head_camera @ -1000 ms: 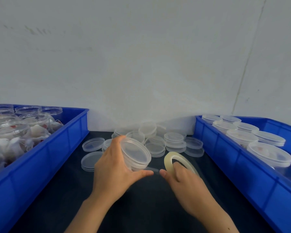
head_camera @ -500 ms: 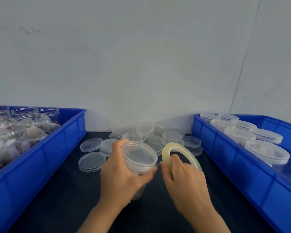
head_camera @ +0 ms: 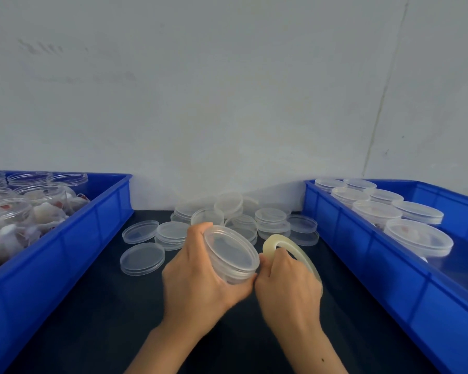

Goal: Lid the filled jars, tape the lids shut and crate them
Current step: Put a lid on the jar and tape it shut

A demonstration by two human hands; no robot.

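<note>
Left hand (head_camera: 200, 282) grips the lidded jar (head_camera: 231, 255), right hand (head_camera: 287, 282) alongside holding tape roll (head_camera: 289, 249).

My left hand (head_camera: 200, 276) and right hand (head_camera: 287, 287) are bare: no gloves, rings or watch; forearms unsleeved, a small mole on the right.

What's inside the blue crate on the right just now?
The right blue crate holds lidded jars, seven visible in two rows toward the wall. Their frosted lids blur the contents, only faint reddish patches showing. The crate's near wall hides the jar bodies and the floor beneath.
</note>
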